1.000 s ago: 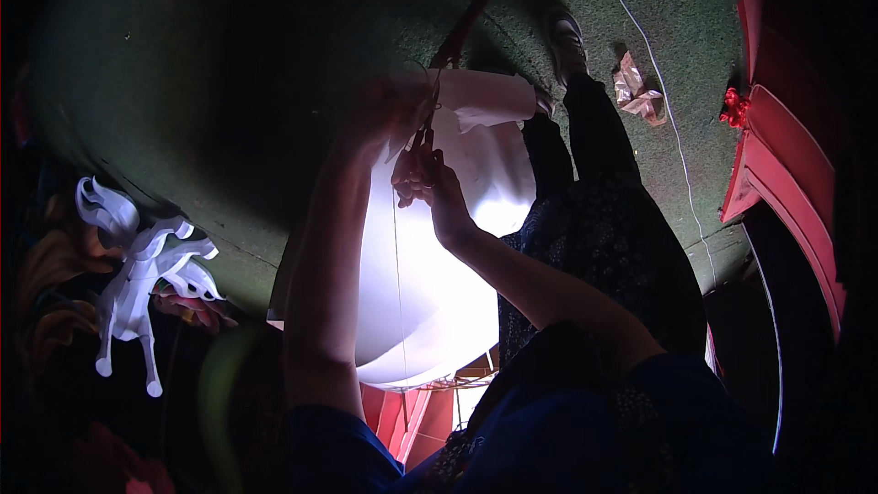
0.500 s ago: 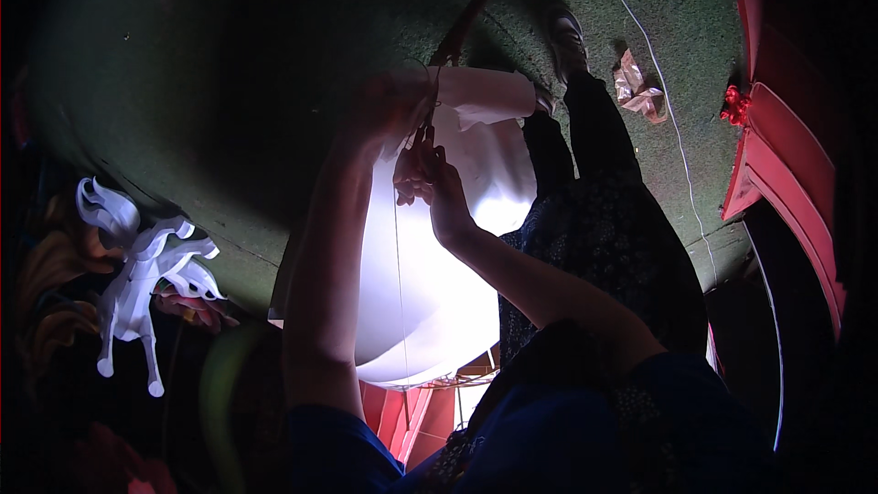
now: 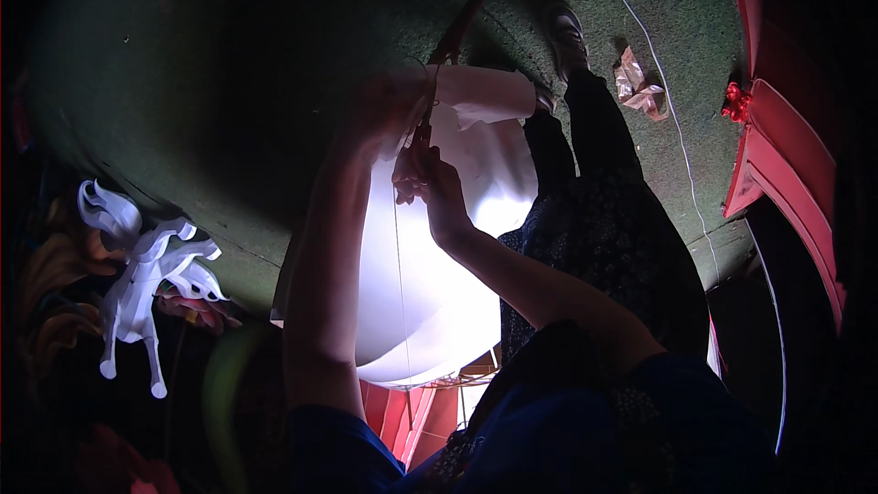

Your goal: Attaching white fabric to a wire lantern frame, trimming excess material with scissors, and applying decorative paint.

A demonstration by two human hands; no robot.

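Note:
A large white sheet [image 3: 430, 284], brightly lit, spreads beneath my arms, its far end curled over into a roll [image 3: 489, 94]. My left hand [image 3: 389, 110] is at the left end of that roll, in deep shadow; its fingers cannot be made out. Just nearer, my right hand [image 3: 425, 174] has its fingers curled closed around something small and dark. A dark slender rod or wire [image 3: 428, 114] runs up from it past the roll toward a long dark-red piece [image 3: 465, 23]. From my right hand a thin string [image 3: 401, 284] trails down across the sheet.
Green carpet [image 3: 219, 64] covers the ground. At left stands a white animal-shaped figure [image 3: 137, 293] beside flower-like shapes. A crumpled wrapper [image 3: 638, 87] and a white cable [image 3: 672, 110] lie to the right, near red curved panels [image 3: 791, 155]. A person's dark-clad legs [image 3: 599, 128] are beside the sheet.
My right hand's fingers have shifted slightly and look more tightly curled. Both arms and the sheet stay almost in place.

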